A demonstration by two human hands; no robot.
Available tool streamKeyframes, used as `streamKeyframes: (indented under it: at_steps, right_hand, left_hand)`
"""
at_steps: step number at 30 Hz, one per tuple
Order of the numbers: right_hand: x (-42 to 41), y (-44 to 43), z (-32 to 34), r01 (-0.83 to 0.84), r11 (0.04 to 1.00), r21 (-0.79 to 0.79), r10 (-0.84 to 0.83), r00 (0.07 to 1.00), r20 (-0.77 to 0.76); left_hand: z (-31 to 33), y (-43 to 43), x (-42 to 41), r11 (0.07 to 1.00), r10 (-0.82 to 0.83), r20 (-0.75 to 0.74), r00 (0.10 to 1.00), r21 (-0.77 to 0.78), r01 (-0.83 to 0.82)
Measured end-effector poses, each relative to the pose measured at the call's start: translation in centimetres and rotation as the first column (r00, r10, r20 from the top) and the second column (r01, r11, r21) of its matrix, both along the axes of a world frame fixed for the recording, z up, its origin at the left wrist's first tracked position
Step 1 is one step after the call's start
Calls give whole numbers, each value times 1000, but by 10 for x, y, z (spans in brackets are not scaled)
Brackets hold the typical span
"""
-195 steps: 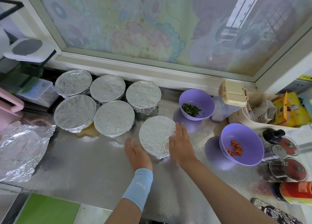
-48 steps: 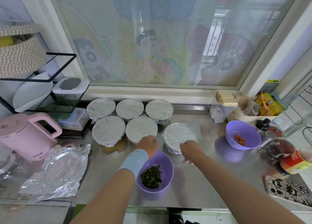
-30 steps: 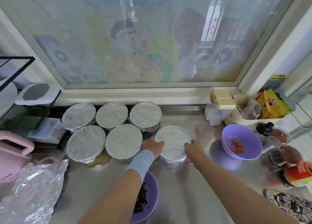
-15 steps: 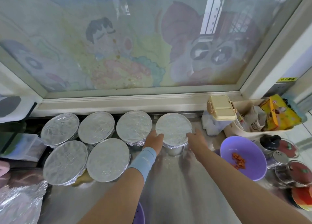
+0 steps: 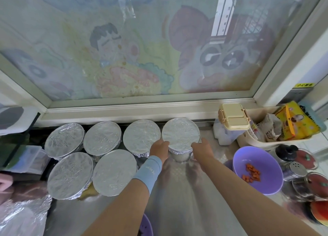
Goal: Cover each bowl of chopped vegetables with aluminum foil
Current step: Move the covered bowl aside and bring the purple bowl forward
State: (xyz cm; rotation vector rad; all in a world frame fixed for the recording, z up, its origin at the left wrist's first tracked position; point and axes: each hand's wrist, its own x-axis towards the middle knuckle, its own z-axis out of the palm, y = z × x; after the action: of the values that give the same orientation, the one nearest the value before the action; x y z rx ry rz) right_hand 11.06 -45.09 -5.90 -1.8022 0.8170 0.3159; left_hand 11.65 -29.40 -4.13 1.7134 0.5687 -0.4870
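Head view. My left grip [image 5: 159, 149] and right grip [image 5: 201, 149] cup the held bowl [image 5: 180, 134] from opposite sides. The fingers curve round its crimped foil skirt, so each grip is narrow and filled by the bowl's wall. I judge that this two-sided hold keeps the taut lid level while the bowl is seated at the right end of the back row, close under the window sill [image 5: 142, 109]. Five other covered bowls [image 5: 102, 138] stand packed to its left in two rows, which leaves the front of the table [image 5: 177, 196] free for work. Each foil lid is a flat, finely wrinkled, matte-bright disc, pleated where it folds under the rim. The table is dull brushed steel and shows smeared reflections. To the right, well apart from my grips, an open purple bowl [image 5: 248, 155] of smooth plastic holds small orange cubes. A second purple bowl [image 5: 146, 227] shows only at the lower edge, and its contents are hidden. Both appear to need covering. A crumpled loose foil sheet [image 5: 23, 216] lies at the lower left, within reach.
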Motion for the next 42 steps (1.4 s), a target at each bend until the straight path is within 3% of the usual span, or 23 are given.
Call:
streamKeyframes:
  at_steps: [5, 9, 13, 19, 23, 25, 27, 34, 38, 42]
  right_hand:
    - [-37, 11, 18, -62, 984, -164, 66, 998, 15]
    - [-76, 50, 36, -284, 949, -140, 287, 958, 4]
    - [-118, 103, 47, -493, 852, -175, 503, 864, 10]
    - [-175, 160, 27, -739, 600, -306, 751, 652, -105]
    - [-197, 168, 17, -765, 534, -360, 778, 611, -143]
    - [-201, 166, 14, -768, 497, -403, 789, 594, -159]
    - [-200, 162, 10, -768, 477, -428, 792, 586, -169]
    - [-171, 116, 15, -734, 477, -483, 764, 618, -184]
    - [-149, 78, 16, -754, 442, -487, 755, 605, -253]
    - [-143, 75, 18, -814, 344, -467, 790, 520, -325]
  left_hand:
    - [10, 22, -25, 994, -68, 54, 996, 91, 63]
    - [18, 56, -64, 966, -203, 82, 976, 177, 186]
    - [22, 98, -110, 912, -298, 72, 952, 317, 262]
    - [6, 164, -176, 807, -350, -88, 932, 478, 348]
    - [-6, 194, -210, 659, -343, -292, 893, 603, 450]
    - [-7, 199, -222, 689, -297, -393, 870, 543, 480]
    - [-5, 197, -227, 790, -261, -394, 881, 437, 429]
    - [-5, 153, -203, 886, -216, -177, 960, 377, 269]
    - [-2, 112, -182, 877, -251, -167, 953, 377, 297]
    - [2, 97, -164, 796, -291, -281, 915, 459, 394]
